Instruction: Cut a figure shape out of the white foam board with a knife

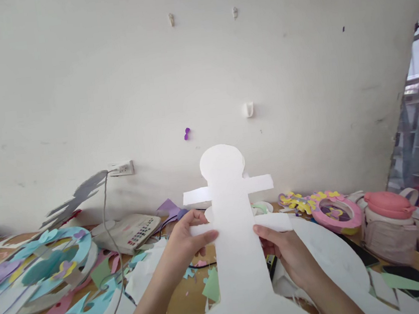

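Note:
A large white cutout (238, 254) stands upright in front of me, with a rounded top, a long narrow middle and a wide base. Two pairs of white strips stick out from its sides. My left hand (191, 234) pinches the cutout's left edge at the lower strip, thumb in front and fingers behind. At the same height on the right edge, my right hand (280, 244) grips it in the same way, its fingers partly hidden behind the lower right strip.
Paper scraps (85, 312) and a blue paper ring (85, 241) cover the table's left side, near a grey device (134, 231) and a hanging cable (105, 214). At right are a pink ring (337, 213), a pink-lidded container (389, 227) and a large white sheet (329, 249).

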Tool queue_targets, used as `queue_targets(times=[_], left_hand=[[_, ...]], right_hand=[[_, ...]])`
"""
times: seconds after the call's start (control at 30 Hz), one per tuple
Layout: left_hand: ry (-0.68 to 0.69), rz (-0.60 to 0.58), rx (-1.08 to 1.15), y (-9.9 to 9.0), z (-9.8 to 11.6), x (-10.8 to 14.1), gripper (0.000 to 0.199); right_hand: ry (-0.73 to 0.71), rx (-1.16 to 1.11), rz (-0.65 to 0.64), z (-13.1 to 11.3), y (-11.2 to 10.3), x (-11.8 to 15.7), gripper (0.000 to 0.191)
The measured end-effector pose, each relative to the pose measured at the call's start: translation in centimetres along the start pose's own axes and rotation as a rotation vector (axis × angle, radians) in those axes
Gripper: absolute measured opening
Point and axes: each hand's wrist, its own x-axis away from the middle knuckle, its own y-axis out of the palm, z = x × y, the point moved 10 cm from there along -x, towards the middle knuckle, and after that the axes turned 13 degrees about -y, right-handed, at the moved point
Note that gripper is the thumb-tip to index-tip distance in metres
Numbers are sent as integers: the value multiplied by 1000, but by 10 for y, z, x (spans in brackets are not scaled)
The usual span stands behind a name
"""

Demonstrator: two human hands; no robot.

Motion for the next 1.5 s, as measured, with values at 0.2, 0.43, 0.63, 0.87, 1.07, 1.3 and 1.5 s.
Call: queue_targets(times=[0.2, 0.43, 0.63, 0.87, 1.07, 1.3, 1.5], left_hand=[[-6, -38, -8, 0, -2, -6, 39], [21, 0, 54, -5, 2, 0, 41], [-27, -100, 78, 2, -2, 1, 43], [-41, -224, 10, 35, -7, 13, 39], [-77, -300, -44, 54, -15, 19, 36], [-80, -364, -45, 67, -20, 18, 36], [-92, -335, -59, 66, -21, 17, 34]], right_hand=[[1, 17, 27, 5, -3, -1, 40], [-22, -40, -8, -2, 3, 3, 35], [-33, -167, 1, -21, -6, -8, 47], [-158, -309, 206, -36, -56, -32, 23], [-59, -406, 248, -34, -71, -32, 26], [18, -484, 168, -33, -69, -35, 29], [50, -504, 82, -27, -71, -41, 23]])
